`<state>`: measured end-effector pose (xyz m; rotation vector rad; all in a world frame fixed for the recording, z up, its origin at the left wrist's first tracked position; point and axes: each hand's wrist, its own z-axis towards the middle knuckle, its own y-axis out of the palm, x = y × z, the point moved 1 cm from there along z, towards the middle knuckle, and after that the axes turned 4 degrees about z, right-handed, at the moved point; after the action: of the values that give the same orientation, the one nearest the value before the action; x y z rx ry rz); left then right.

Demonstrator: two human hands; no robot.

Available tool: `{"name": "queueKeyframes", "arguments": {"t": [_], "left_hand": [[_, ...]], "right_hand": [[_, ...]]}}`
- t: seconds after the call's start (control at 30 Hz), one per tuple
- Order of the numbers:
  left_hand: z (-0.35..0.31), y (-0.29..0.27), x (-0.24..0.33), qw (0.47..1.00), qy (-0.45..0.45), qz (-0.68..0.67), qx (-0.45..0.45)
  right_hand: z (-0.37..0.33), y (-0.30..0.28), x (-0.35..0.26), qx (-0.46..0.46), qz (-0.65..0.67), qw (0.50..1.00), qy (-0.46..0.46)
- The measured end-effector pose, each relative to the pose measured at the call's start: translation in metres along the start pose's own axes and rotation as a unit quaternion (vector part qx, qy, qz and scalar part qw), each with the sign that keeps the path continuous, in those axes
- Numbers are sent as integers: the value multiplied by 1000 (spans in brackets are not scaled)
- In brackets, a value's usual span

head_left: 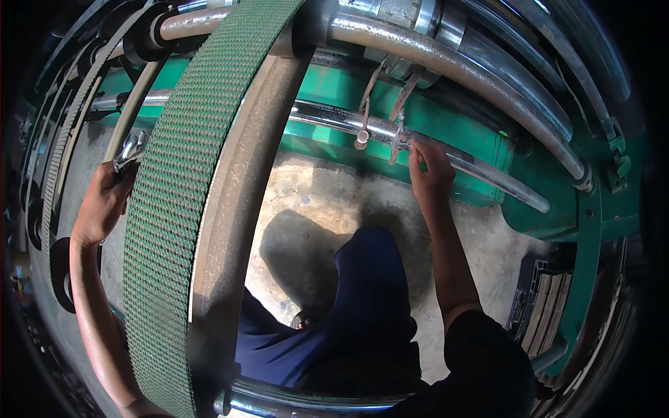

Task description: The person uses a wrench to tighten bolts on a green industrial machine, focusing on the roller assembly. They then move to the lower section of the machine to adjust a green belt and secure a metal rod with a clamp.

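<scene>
On the left, beyond the wide green woven belt [188, 153], my left hand [101, 205] is closed round a shiny metal tool [130, 148] whose exact kind I cannot make out. Some of its fingers are hidden. At a chrome rod [474, 164], my right hand [433, 174] is closed in a pinch, beside a frayed strap [398, 115] that hangs down over the rod. Whatever lies between those fingertips is too small to name. A second thin strap [367, 94] hangs to the left, with a small round metal piece [361, 139] at its lower end.
A long brown bar [240, 167] runs alongside the belt. Green machine framing [446, 111] and more metal rollers [446, 42] cross the far side. Below is a concrete floor [306, 188]. A dark crate [533, 296] holding brown slats stands at the right.
</scene>
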<state>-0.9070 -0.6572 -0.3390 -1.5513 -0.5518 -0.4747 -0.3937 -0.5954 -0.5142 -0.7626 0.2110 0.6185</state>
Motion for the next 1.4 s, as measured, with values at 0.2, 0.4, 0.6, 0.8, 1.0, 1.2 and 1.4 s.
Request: {"name": "queueKeyframes", "arguments": {"t": [0.2,0.4,0.6,0.8,1.0,1.2,1.4], "left_hand": [[-1,-4,1,999,-17,38,-18],[0,-1,5,999,-5,30,-14],[-2,-4,9,999,-17,43,-18],[-4,0,8,1000,-12,23,-6],[-2,-3,7,999,-4,32,-33],[-12,-11,14,999,-10,26,-34],[-8,-6,11,999,-10,30,-33]], "right_hand": [[9,-9,-18,-123,170,977,-29],[19,-25,-15,-245,35,968,40],[22,-23,-20,-266,224,938,19],[34,-47,-14,-396,273,871,94],[29,-49,3,-393,361,842,78],[34,-56,-17,-460,439,756,154],[48,-79,-16,-475,256,831,139]]}}
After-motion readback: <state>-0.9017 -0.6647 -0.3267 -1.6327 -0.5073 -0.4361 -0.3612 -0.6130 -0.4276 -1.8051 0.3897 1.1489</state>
